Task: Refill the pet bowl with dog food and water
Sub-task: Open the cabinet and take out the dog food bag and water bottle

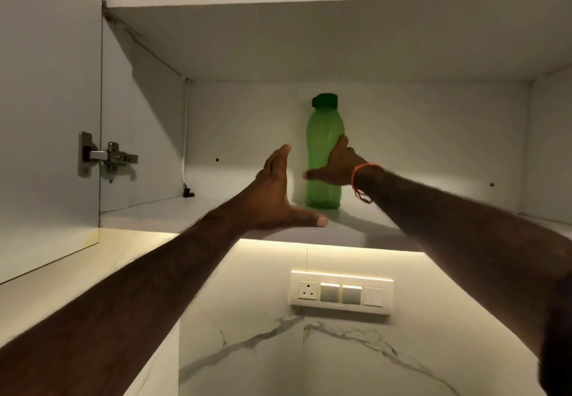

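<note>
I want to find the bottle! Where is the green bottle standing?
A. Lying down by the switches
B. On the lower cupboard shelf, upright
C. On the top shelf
B: the green bottle stands upright on the lower shelf, with the right hand around it.

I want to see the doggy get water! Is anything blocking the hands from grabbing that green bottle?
No, nothing visible blocks it. The right hand is already wrapped around the green bottle, which stands alone on the cupboard shelf. The left hand is open beside it.
</note>
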Demonstrator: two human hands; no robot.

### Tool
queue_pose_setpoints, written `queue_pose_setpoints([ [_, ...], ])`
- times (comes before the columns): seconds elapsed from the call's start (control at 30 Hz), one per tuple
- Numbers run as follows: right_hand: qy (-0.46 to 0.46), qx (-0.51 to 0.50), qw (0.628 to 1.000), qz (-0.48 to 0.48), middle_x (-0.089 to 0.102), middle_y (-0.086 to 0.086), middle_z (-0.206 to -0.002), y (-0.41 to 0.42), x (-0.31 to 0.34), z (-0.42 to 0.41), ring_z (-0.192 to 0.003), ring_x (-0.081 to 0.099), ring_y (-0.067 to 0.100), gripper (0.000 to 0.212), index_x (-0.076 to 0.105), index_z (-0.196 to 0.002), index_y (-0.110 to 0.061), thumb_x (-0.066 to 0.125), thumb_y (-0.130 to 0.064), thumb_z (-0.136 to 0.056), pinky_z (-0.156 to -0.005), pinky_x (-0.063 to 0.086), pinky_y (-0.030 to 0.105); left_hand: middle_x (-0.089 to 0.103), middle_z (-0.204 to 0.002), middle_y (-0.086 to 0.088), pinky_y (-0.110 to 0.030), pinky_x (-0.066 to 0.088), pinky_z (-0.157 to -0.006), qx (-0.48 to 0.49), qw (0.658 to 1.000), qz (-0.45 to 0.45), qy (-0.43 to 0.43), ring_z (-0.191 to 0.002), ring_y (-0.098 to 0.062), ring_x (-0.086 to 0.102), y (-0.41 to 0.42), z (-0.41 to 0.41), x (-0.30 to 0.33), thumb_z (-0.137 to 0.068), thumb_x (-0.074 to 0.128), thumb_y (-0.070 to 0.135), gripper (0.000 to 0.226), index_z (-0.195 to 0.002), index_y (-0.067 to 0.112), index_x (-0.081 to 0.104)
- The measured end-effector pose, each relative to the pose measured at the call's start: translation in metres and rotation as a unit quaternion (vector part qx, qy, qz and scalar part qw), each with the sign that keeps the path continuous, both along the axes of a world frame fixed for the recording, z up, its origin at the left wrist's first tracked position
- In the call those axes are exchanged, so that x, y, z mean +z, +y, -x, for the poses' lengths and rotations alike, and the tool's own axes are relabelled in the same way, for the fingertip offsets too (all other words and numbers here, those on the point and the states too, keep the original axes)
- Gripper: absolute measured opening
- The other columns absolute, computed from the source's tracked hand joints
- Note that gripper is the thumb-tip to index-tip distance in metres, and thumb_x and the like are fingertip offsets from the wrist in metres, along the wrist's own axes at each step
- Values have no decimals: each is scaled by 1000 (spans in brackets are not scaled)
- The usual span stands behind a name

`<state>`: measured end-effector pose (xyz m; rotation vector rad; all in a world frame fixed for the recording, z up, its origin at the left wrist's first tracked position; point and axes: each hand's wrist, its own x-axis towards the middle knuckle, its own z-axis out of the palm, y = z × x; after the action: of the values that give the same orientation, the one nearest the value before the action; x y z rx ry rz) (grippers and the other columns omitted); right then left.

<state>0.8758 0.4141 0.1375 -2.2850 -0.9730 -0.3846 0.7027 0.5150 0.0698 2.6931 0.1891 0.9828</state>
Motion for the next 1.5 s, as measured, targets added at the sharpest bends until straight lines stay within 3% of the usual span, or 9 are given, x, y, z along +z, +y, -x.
queue_pose_setpoints([
  [0.17,87,-26,988,-127,34,27,-161,32,2,-6,-142,44,42,144,-34,-154,-10,86,-41,-80,-114,39,46,-13,-173,6,-34,17,-123,-17,1000,1,-23,-159,-18,2,3,-1,-1,-57,87,74,154,-162,29,-17],
  [0.33,123,-38,981,-142,38,27,-158,31,-4,-11,-141,44,42,139,-29,-156,-7,86,-33,-82,-114,40,46,-12,-173,6,-35,19,-121,-25,999,2,-27,-159,-20,4,5,-4,-1,-56,86,75,156,-161,28,-18],
  [0.6,66,-18,986,-149,54,19,-138,4,-9,8,-117,59,39,117,13,-151,-7,90,-46,-72,-93,56,44,-7,-173,2,-37,23,-124,-22,999,22,-29,-159,-21,9,1,-2,-1,-56,87,74,155,-162,25,-16],
  [0.77,48,46,980,-187,54,8,-125,-25,-17,40,-114,61,34,110,24,-145,-11,92,-49,-68,-93,58,47,4,-174,-4,-39,35,-118,-19,998,63,-22,-153,-28,30,-5,0,2,-56,81,81,152,-162,29,-14],
  [0.87,42,85,973,-212,55,2,-122,-44,-22,65,-110,62,28,106,31,-143,-13,92,-52,-66,-92,59,45,26,-169,-6,-47,52,-106,-22,998,49,-24,-136,-27,53,-15,8,2,-56,74,88,145,-162,31,-7],
  [0.97,48,119,965,-229,61,1,-124,-62,-27,88,-109,64,24,105,41,-140,-17,90,-63,-59,-92,59,45,51,-154,-2,-44,63,-85,-43,996,28,-78,-103,-18,70,-24,20,0,-65,77,79,126,-161,28,13],
  [1.1,56,160,952,-254,64,-4,-120,-81,-36,117,-105,67,18,99,45,-138,-21,86,-68,-62,-88,61,42,60,-144,-5,-29,64,-78,-81,973,93,-197,-97,-14,71,-45,36,-9,-78,84,54,102,-156,18,30],
  [1.2,51,167,946,-272,67,-8,-117,-94,-43,138,-102,69,15,98,49,-135,-23,83,-74,-58,-86,62,41,62,-141,-3,-31,64,-81,-96,960,117,-234,-104,-16,70,-68,51,-19,-76,80,56,98,-153,17,34],
  [1.5,62,194,948,-246,64,-12,-125,-138,-112,208,-112,65,9,95,50,-137,-25,82,-75,-63,-92,58,38,66,-123,14,-25,61,-72,-83,957,159,-227,-99,-4,69,-112,128,-83,-68,87,47,101,-152,20,36],
])
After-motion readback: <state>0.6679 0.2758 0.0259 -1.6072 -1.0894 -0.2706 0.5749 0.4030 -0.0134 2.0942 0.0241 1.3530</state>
